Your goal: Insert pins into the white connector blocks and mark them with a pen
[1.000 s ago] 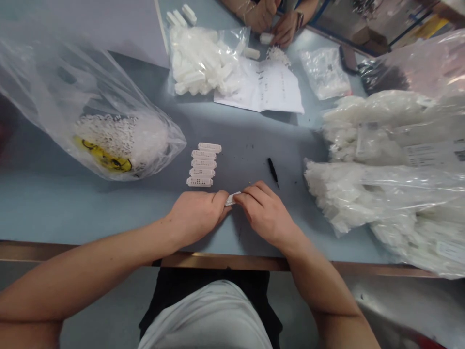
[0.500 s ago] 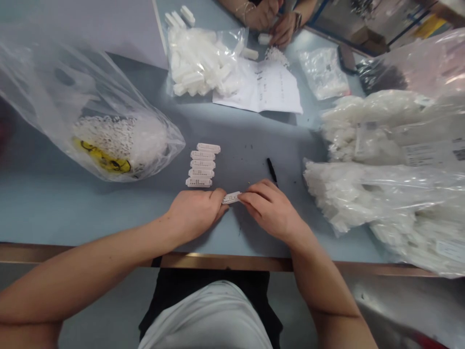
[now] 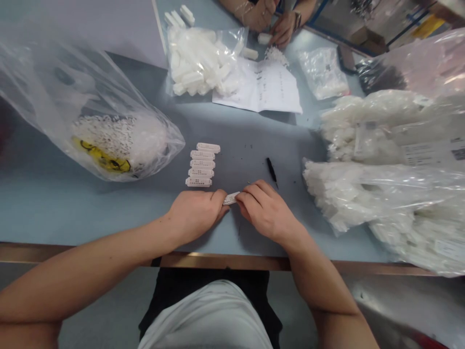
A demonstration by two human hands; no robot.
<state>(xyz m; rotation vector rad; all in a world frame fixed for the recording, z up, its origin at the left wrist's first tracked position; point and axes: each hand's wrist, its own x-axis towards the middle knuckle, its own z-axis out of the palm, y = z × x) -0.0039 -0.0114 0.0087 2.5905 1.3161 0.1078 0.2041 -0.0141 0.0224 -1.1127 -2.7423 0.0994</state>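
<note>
A small white perforated plastic strip (image 3: 231, 198) is held between my two hands, close above the table's near side. My left hand (image 3: 198, 211) pinches its left end between thumb and fingers. Curled fingers of my right hand (image 3: 267, 209) close on its right end, and they hide that tip. Several similar white strips (image 3: 201, 164) lie stacked in a column on the table, just beyond my left hand. A black pen-like tool (image 3: 271, 170) with a thin tip lies beyond my right hand.
At left sits a clear bag (image 3: 119, 140) of small white parts. A bag of white blocks (image 3: 203, 60) and a paper sheet (image 3: 265, 89) lie at the back. Across the table are another person's hands (image 3: 283, 29). Bulky plastic bags (image 3: 363, 194) fill the right side.
My right hand has shifted slightly left along the strip, covering more of its right end. The left hand keeps its pinch; the stacked strips have not moved.
</note>
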